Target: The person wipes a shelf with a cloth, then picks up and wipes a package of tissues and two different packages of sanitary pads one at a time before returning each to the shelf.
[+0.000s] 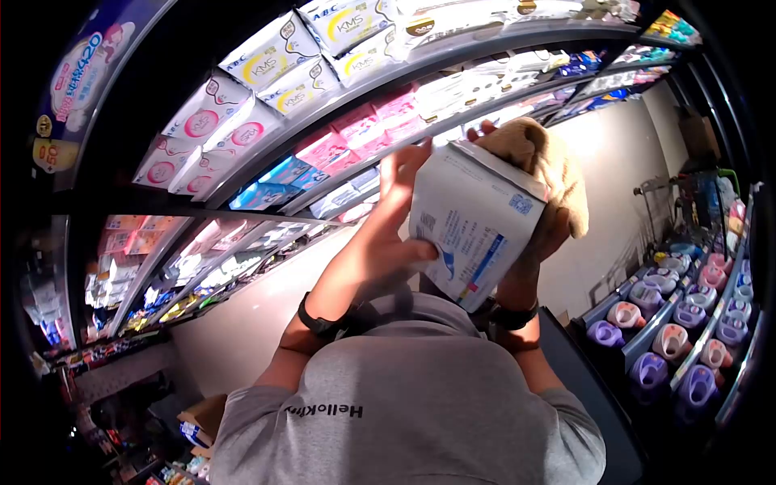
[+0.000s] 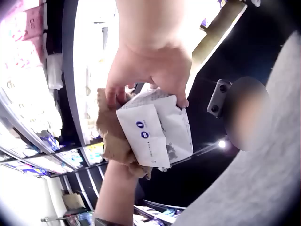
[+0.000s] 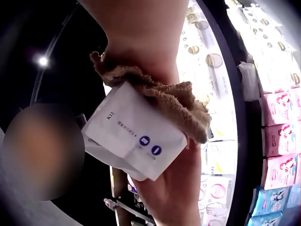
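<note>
A white packet (image 1: pixel 473 214) with blue print is held tilted before the chest. My left hand (image 1: pixel 396 214) grips its left side in the head view; in the left wrist view, thumb and fingers of that hand (image 2: pixel 150 70) span the packet (image 2: pixel 143 134). A tan fuzzy cloth (image 1: pixel 562 174) lies against the packet's other side, held by my right hand (image 1: pixel 551 236). The right wrist view has the cloth (image 3: pixel 181 106) draped over the fingers of my right hand (image 3: pixel 141 54), touching the packet (image 3: pixel 136 129); those fingers are mostly hidden.
Lit shelves of packs (image 1: pixel 271 61) curve across the upper left and above the hands. On the right, a lower rack carries several purple and pink potty-like items (image 1: pixel 671 342). A dark panel (image 1: pixel 586 388) stands beside the right arm, and an open carton (image 1: pixel 202 420) is at lower left.
</note>
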{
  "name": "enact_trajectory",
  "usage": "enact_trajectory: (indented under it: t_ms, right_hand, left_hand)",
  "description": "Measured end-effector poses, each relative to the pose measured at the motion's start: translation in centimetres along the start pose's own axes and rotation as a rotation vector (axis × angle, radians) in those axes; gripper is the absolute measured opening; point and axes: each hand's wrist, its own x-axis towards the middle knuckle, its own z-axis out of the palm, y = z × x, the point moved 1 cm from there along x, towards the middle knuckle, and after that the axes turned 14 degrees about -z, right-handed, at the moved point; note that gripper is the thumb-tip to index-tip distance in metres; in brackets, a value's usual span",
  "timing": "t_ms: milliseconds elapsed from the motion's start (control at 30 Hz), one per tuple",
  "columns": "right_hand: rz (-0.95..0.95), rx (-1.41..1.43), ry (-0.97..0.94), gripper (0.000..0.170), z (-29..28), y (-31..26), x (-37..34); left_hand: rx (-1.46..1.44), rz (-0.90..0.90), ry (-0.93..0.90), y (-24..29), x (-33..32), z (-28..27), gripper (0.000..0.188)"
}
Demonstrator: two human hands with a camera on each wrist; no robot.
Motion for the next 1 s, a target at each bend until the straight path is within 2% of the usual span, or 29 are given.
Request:
enact_trajectory:
  t_ms: [33,100,167,200,233,267,300,333,367,400,433,500,533,567,600,633,667,700,767,800,833,900,933,967,1000]
  right_hand:
    - [0.012,0.078,0.038,0.089,1.0,-0.7,0.7]
    - [0.01,-0.235,0.033,0.083,3.0,-1.5,0.7]
    - [-0.025,-0.414,-0.139,0.073,2.1,-0.9,1.0]
    - [-0.035,-0.393,-0.131,0.066,2.7,-0.8,1.1]
    - [0.076,-0.178,-0.115,0.066,0.2,0.7,0.6]
    - [0.021,-0.329,-0.139,0.067,-0.4,1.1,0.2]
    - [-0.039,-0.484,-0.168,0.068,0.9,1.2,0.6]
    - [-0.025,-0.487,-0.167,0.068,2.3,1.2,2.0]
    - [-0.301,-0.683,-0.288,0.063,3.9,0.9,4.0]
    - [-0.581,-0.872,-0.417,0.059,4.7,0.8,5.1]
    - [-0.456,-0.762,-0.438,0.056,4.1,1.3,5.1]
    - [-0.422,-0.783,-0.429,0.054,6.4,-0.1,3.8]
    - [-0.427,-0.831,-0.5,0.063,6.0,0.2,3.8]
    - [-0.434,-0.877,-0.571,0.078,5.7,0.4,3.8]
    - [-0.387,-0.905,-0.509,0.079,6.4,0.5,3.9]
    - [-0.399,-0.882,-0.476,0.043,8.3,0.1,4.8]
    - [-0.166,-0.778,-0.433,0.054,6.2,1.0,3.4]
    - [0.065,-0.672,-0.384,0.066,3.8,1.9,1.9]
    - [0.052,-0.912,-0.461,0.062,4.1,2.4,1.1]
    - [0.067,-0.576,-0.349,0.055,5.5,3.5,1.1]
    - [0.078,-0.239,-0.232,0.049,7.2,4.8,1.1]
    - [0.042,-0.223,-0.362,0.049,9.6,6.2,0.1]
    - [0.025,-0.249,-0.36,0.049,10.6,7.2,-0.4]
    - [0.04,-0.256,-0.319,0.05,11.7,8.4,-0.9]
    - [0.05,-0.267,-0.265,0.05,12.7,9.7,-1.6]
  left_hand:
    - [-0.141,-0.193,0.153,1.5,0.3,0.5,0.096]
    - [-0.39,-0.193,0.24,-0.3,0.7,0.5,0.096]
    - [-0.251,-0.132,0.285,-1.2,0.5,0.4,0.073]
    - [-0.063,-0.128,0.327,-1.5,0.5,0.4,0.064]
    - [0.121,-0.127,0.364,-1.8,0.4,0.6,0.056]
    - [-0.043,-0.128,0.306,-2.2,0.5,0.7,0.048]
    - [-0.213,-0.17,0.178,-1.9,0.5,0.5,0.055]
    - [-0.273,-0.182,0.119,-2.1,0.7,0.2,0.065]
    - [-0.338,-0.192,0.061,-2.1,0.8,0.1,0.076]
    - [-0.291,-0.293,0.063,-1.0,1.0,0.1,0.102]
    - [-0.059,-0.237,0.142,-0.6,1.3,0.2,0.114]
    - [0.017,-0.25,0.225,-1.1,0.8,0.2,0.113]
    - [-0.209,-0.423,0.224,-1.2,0.4,0.4,0.111]
    - [-0.359,-0.482,0.195,-1.5,-0.2,0.0,0.111]
    - [-0.423,-0.469,0.163,-1.5,-0.7,-0.5,0.11]
    - [-0.486,-0.452,0.129,-1.5,-1.1,-1.0,0.109]
    - [-0.481,-0.44,0.114,-1.8,-1.9,-1.6,0.109]
    - [-0.556,-0.346,0.112,-2.6,-2.9,-2.1,0.098]
    - [0.182,-0.03,-0.128,-5.3,-6.0,-4.6,0.083]
    - [-0.449,-0.637,0.041,-3.2,-7.3,-4.3,0.072]
    - [-0.452,-0.632,0.035,-3.6,-8.4,-4.9,0.072]
    - [-0.654,-0.405,-0.086,-4.9,-10.4,-6.2,0.071]
    - [-0.698,-0.491,0.007,-4.2,-10.8,-7.0,0.072]
    - [-0.713,-0.474,-0.03,-5.0,-11.3,-8.0,0.072]
    - [-0.413,-0.264,0.067,-5.8,-11.9,-9.6,0.072]
